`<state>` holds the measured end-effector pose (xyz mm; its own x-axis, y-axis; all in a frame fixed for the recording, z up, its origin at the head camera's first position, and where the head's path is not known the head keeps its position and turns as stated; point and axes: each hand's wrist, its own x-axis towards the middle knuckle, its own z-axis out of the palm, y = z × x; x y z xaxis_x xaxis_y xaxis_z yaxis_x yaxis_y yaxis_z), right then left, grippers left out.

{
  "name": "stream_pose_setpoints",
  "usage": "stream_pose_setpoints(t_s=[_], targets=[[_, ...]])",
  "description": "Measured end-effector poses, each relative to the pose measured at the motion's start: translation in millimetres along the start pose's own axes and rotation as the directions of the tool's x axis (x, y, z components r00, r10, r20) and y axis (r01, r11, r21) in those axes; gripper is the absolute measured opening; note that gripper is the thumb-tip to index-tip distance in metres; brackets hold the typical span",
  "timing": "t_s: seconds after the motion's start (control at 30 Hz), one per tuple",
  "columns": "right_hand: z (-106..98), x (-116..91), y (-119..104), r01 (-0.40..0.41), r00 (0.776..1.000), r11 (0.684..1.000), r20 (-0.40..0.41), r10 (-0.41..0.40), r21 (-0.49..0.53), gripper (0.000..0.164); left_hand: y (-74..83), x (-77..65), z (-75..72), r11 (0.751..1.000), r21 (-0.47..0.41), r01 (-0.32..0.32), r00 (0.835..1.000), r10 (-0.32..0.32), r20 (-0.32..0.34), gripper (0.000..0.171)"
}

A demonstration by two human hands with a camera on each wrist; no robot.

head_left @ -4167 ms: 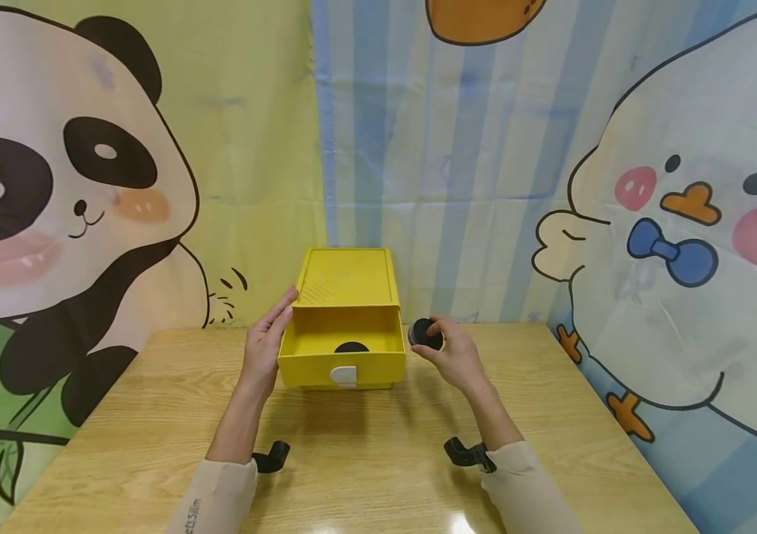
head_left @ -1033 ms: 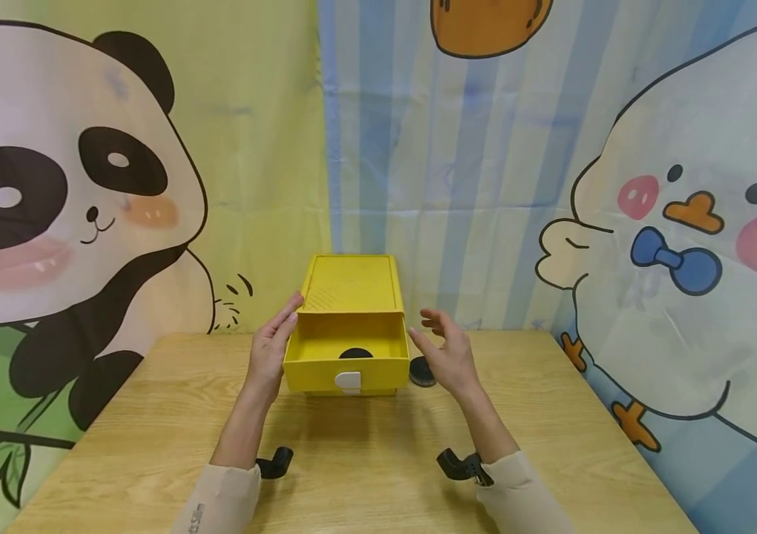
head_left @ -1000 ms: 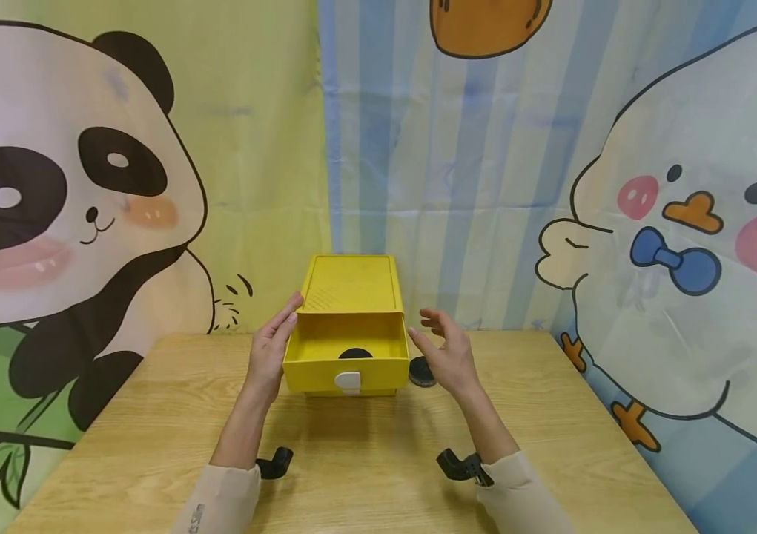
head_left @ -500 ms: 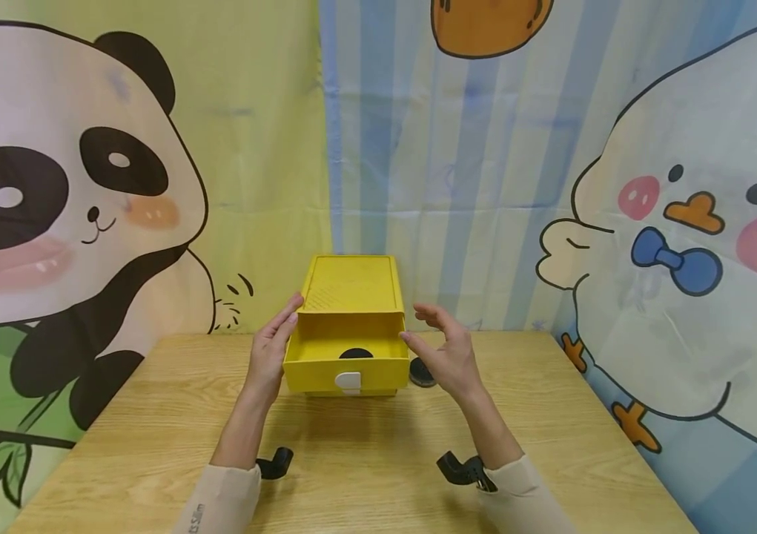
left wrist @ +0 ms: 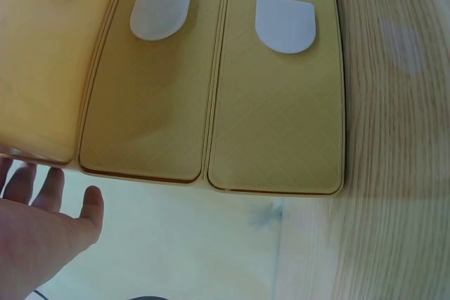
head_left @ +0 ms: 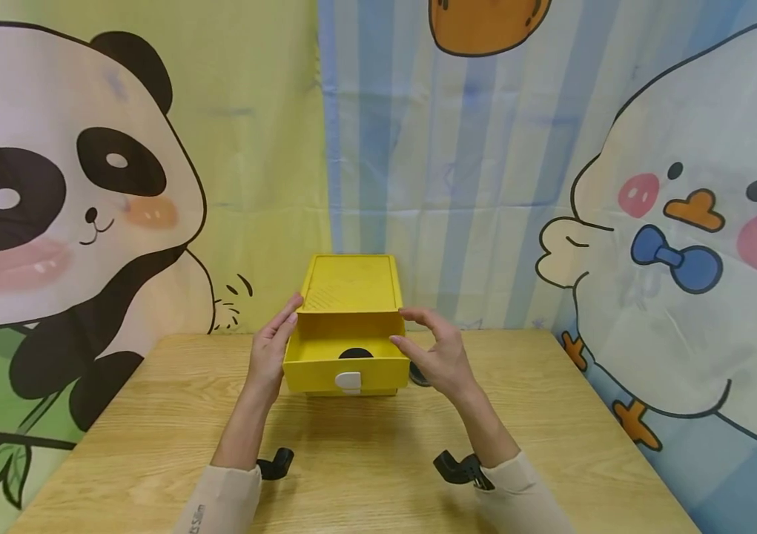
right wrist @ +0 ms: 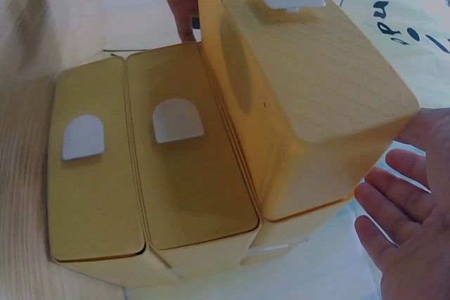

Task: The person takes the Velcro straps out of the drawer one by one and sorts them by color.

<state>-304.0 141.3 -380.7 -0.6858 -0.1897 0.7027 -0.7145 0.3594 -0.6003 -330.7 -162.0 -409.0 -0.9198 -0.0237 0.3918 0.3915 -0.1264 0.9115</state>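
Note:
A yellow drawer unit (head_left: 351, 282) stands on the table, its top drawer (head_left: 314, 377) pulled out. Part of a black round object (head_left: 355, 354) shows inside that drawer. My left hand (head_left: 268, 348) rests along the unit's left side, fingers fairly straight. On the other side my right hand (head_left: 441, 356) has its thumb tip at the drawer's right rim and its fingertips at the unit's front right edge. In the right wrist view the right fingers (right wrist: 397, 205) are loosely spread beside the drawer's side wall. Behind this hand, a second black round object (head_left: 420, 374) is mostly hidden.
Two closed drawers, a middle one (left wrist: 151, 103) and a bottom one (left wrist: 278, 117), sit below the pulled-out one, each with a white tab. Wood-grain table (head_left: 365, 460) lies around the unit. A printed cartoon backdrop (head_left: 498, 178) hangs close behind.
Earlier my right hand held a black round object, then set it on the table right of the unit. Since then it has moved left to the drawer's rim. The left hand stays put.

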Motion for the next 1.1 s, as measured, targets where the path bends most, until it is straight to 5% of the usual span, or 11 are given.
stream_pose_setpoints(t_s=[0.37,0.67,0.8,1.0,1.1], targets=[[-6.5,14.6,-13.0,0.033,0.987,0.999,0.157,-0.039,0.042,0.045,2.5,0.1,-0.5,1.000,-0.001,-0.002,1.000,0.002,0.000,0.047],[-9.4,28.4,-18.6,0.005,0.918,0.997,0.394,-0.035,0.078,0.044,1.3,-1.3,0.5,1.000,0.003,-0.005,1.000,0.005,0.009,0.047],[-10.2,36.8,-22.4,-0.015,0.870,1.000,0.494,0.000,0.027,0.044,0.1,-1.8,0.8,1.000,0.006,-0.001,1.000,0.001,0.011,0.047],[-3.5,60.9,-29.7,-0.034,0.748,0.999,0.663,0.021,0.006,0.047,0.5,-0.3,-0.9,1.000,0.021,-0.001,1.000,0.001,0.006,0.047],[-0.5,69.5,-29.9,-0.037,0.705,0.999,0.708,0.026,0.001,0.050,1.2,0.1,-0.1,1.000,0.025,-0.002,1.000,0.002,0.004,0.047]])
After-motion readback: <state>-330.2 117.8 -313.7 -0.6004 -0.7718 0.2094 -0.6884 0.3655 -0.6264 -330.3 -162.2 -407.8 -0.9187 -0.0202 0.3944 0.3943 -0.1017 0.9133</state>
